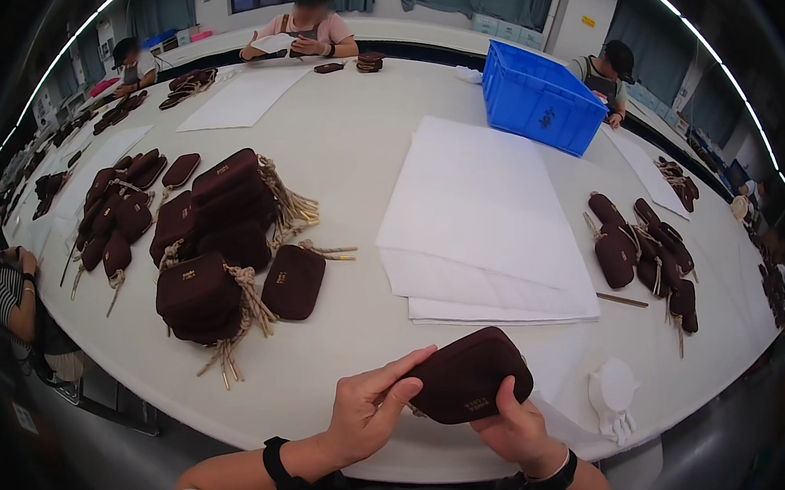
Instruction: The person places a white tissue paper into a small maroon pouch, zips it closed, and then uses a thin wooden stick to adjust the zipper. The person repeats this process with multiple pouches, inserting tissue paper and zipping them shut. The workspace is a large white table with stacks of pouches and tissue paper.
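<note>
A dark maroon fabric pouch (468,374) is held just above the near edge of the white table (349,139). My left hand (368,409) grips its left end with thumb and fingers. At its lower right corner my right hand (517,427) pinches it. Both wrists wear black bands. Stacks of the same maroon pouches with beige tasselled cords (220,248) lie to the left of my hands. A single pouch (293,281) lies beside them.
A stack of white paper sheets (482,220) lies in the middle, with a blue plastic crate (539,98) behind it. More pouches (643,250) lie at the right, and others (117,214) at the far left. A white glove (614,393) rests near my right hand. Three people sit around the table's far side.
</note>
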The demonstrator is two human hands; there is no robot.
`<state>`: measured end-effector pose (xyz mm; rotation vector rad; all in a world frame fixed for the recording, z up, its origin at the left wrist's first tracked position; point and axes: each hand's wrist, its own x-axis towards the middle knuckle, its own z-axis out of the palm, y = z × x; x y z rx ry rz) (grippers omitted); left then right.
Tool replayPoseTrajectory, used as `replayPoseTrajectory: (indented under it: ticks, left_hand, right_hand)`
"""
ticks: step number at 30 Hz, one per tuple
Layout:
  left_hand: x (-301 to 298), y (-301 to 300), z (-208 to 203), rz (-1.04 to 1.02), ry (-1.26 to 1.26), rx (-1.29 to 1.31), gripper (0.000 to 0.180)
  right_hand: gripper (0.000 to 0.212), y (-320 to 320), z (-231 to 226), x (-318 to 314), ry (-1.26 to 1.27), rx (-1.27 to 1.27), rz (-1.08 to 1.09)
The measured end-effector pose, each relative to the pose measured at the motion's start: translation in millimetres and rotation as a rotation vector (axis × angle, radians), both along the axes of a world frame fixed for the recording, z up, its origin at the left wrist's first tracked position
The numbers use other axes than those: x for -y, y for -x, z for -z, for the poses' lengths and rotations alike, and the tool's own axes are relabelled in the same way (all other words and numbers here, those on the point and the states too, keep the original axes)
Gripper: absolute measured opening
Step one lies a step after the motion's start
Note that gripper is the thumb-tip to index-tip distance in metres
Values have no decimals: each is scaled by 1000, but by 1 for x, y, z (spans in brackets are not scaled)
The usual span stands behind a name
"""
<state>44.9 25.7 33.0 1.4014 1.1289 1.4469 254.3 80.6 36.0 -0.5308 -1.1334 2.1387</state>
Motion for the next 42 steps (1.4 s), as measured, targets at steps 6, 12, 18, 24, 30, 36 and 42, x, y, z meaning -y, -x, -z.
replayPoseTrajectory:
  ticks: [6,12,18,24,30,36,42]
  left_hand:
    - [0,1,6,55,35,91,38]
    - [-3,10,6,253,-139,-436,59]
    - [7,13,27,421,-73,-394,53]
    - [8,15,37,519,30,-280,47]
    - [9,25,43,520,157,-251,36]
    - [7,27,40,469,-39,-315,33]
    - [14,26,28,503,-104,-529,15]
  right_hand:
    - [54,-15,-15,-8,-217,458,-99]
    - [58,-13,-48,-32,-606,835,-602]
    - [63,-5,-35,-30,-606,954,-965]
    - [50,1,-23,-23,-566,914,-952]
    - [47,0,-10,-28,-307,703,-972]
    - [41,18,0,-23,-423,634,-1137]
    - [39,8,10,-13,-606,530,-978]
